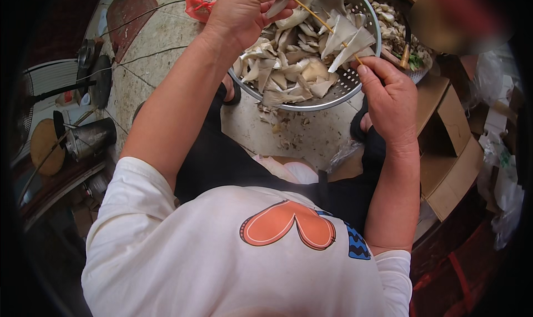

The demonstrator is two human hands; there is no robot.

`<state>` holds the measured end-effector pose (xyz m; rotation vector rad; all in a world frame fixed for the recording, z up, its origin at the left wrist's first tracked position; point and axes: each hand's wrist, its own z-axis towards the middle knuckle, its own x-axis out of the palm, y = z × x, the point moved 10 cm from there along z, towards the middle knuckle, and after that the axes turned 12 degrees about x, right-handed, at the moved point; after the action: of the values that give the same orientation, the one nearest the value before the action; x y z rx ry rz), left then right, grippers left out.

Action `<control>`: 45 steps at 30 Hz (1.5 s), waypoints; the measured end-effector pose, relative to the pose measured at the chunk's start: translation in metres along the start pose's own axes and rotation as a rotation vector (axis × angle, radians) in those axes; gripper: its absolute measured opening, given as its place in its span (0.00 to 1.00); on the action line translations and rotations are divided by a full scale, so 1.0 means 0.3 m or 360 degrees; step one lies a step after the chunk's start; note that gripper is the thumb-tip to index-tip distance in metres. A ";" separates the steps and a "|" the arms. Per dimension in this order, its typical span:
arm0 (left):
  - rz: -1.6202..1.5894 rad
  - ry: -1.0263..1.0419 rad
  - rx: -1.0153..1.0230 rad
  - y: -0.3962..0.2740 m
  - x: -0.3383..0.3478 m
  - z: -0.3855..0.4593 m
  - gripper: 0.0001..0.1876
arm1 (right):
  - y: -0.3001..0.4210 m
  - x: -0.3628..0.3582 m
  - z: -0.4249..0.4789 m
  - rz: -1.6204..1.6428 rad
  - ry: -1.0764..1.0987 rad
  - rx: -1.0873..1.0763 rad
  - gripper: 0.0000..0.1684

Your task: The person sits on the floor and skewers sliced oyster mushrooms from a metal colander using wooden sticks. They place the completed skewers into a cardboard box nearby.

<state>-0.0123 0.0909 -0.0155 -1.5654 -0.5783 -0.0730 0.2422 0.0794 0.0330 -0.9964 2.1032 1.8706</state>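
Over a perforated metal colander (325,107) heaped with torn oyster mushrooms (287,63), my two hands are raised at either end of a thin wooden skewer (311,12). My right hand (387,90) pinches its lower right end between thumb and fingers. Two or so pale oyster mushroom pieces (352,49) are threaded on the skewer near that hand. At the upper left end, my left hand (243,15) holds a greyish mushroom piece (277,8) beside the skewer; whether the tip has pierced it is hard to tell.
A red plastic bag (200,2) sits left of the colander. More mushrooms (387,19) lie behind it on the right, near an open cardboard box (443,129). Mushroom scraps (270,115) litter the tiled floor (287,144). Cables (141,54) and a fan (25,109) are at left.
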 end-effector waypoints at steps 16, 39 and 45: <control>0.0047 0.0090 -0.0278 0.094 0.179 -0.141 0.13 | -0.016 -0.016 0.007 -0.0004 -0.0085 0.0079 0.11; 0.2406 0.1349 0.0003 0.358 0.340 -0.268 0.12 | -0.006 -0.037 -0.002 -0.0014 -0.0087 -0.0047 0.10; 0.1174 0.0690 -0.0215 0.168 0.226 -0.132 0.08 | -0.003 -0.052 -0.011 -0.0025 -0.0127 -0.0029 0.11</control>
<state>0.0785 0.0763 -0.0315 -1.7397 0.3629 0.1089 0.2555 0.0822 0.0410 -0.9236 2.0316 1.8925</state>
